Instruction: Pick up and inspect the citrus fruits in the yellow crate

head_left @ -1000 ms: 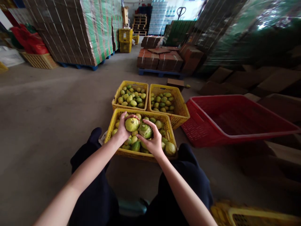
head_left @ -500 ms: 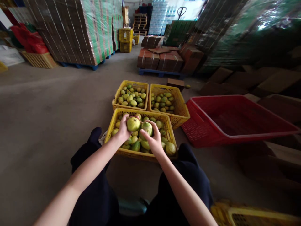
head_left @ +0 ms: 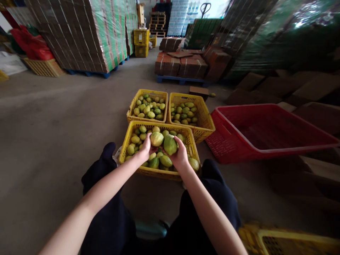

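Observation:
My left hand (head_left: 146,148) is closed around a yellowish, rounded fruit (head_left: 157,139) with green streaks. In my right hand (head_left: 180,153) sits a greener, oval fruit (head_left: 170,145), gripped from its right side. Both fruits are held side by side, close together, above the near yellow crate (head_left: 159,172). That crate contains many loose yellow-green fruits (head_left: 165,161) of the same look; their exact kind is unclear. My forearms and hands hide part of its contents.
Two more yellow crates (head_left: 147,121) (head_left: 204,120) with similar fruit stand just behind. A large red crate (head_left: 231,148) is to the right, near flattened cardboard (head_left: 316,170). Farther back are a blue pallet (head_left: 182,80) of cartons and wrapped stacks (head_left: 111,35). Another yellow crate (head_left: 292,241) is at lower right.
Both hands have shifted slightly right with their fruits. The right-hand fruit has been turned, now showing a smoother green side, and the left-hand fruit also shows a different face.

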Motion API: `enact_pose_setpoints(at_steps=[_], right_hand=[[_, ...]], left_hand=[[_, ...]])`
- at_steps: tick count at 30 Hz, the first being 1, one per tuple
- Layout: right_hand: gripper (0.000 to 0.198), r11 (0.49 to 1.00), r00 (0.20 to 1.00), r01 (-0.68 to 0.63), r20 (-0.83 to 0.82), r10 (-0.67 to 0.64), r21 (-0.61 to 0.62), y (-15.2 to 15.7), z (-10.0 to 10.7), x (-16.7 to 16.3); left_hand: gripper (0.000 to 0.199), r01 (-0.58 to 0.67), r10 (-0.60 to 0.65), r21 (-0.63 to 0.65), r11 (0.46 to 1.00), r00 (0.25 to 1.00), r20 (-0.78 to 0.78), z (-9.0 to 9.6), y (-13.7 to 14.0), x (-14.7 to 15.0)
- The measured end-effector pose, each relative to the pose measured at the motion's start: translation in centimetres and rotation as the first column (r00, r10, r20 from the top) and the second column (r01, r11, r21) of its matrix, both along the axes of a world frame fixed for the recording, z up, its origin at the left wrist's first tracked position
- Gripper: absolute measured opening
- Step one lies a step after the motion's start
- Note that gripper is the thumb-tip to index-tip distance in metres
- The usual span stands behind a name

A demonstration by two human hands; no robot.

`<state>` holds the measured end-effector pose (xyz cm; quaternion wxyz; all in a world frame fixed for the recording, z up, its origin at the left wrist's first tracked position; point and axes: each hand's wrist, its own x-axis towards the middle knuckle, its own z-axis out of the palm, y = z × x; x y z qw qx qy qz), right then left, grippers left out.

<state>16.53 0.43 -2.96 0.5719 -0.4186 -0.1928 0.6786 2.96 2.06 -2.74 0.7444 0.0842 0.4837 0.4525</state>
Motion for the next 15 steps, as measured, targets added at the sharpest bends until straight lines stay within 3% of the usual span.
enact_pose_setpoints(at_steps=[4, 9, 15], right_hand=[[0.034, 0.995, 0.993, -0.076, 0.1, 0.069, 0.07, -0.3, 0.5, -0.1], [0.035, 0.987, 0.988, -0.075, 0.147, 0.054, 0.142, -0.8, 1.3, 0.0], [0.034, 0.993, 0.993, -0.111, 0.036, 0.11, 0.035, -0.3, 1.2, 0.9]], left_hand=[[0.03, -0.033, 0.029, 0.049, 0.998, 0.997, 0.076, 1.3, 0.2, -0.4], [0.017, -0.108, 0.094, 0.192, 0.975, 0.992, 0.082, 3.4, 0.5, -1.2], [0.025, -0.109, 0.096, 0.096, 0.989, 0.987, 0.126, 3.5, 0.5, -1.9]])
